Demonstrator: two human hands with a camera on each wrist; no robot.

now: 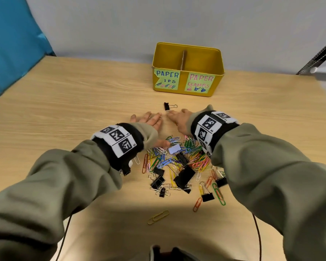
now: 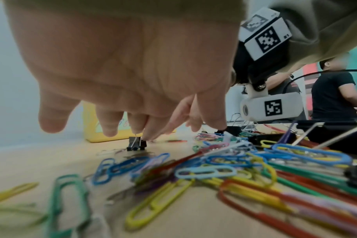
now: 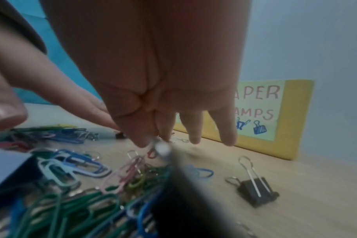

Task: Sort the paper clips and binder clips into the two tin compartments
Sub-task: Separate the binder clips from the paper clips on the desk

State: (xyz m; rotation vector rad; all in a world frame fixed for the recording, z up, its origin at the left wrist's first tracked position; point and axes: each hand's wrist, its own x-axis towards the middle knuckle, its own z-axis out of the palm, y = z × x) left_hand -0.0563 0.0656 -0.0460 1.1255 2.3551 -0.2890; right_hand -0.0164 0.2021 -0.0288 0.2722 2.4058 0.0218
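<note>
A yellow tin [image 1: 217,80] stands at the back of the table, split by a cardboard divider [image 1: 183,59]. Its left label reads paper clips, its right label paper clamps [image 3: 261,109]. A mixed pile of coloured paper clips and black binder clips [image 1: 177,162] [image 2: 214,169] [image 3: 71,177] lies below my wrists. My left hand [image 1: 149,119] [image 2: 122,64] and right hand [image 1: 177,117] [image 3: 163,80] reach over the pile's far edge, fingers straight, tips nearly meeting on the table. A lone black binder clip [image 1: 166,106] [image 2: 136,144] sits just beyond them. What lies under the palms is hidden.
The wooden table [image 1: 64,110] meets a grey wall behind the tin, with a blue panel [image 1: 11,44] at far left. A stray yellow paper clip [image 1: 158,217] lies near the front edge. Another black binder clip [image 3: 255,190] sits beside my right hand. A person [image 2: 332,93] sits in the background.
</note>
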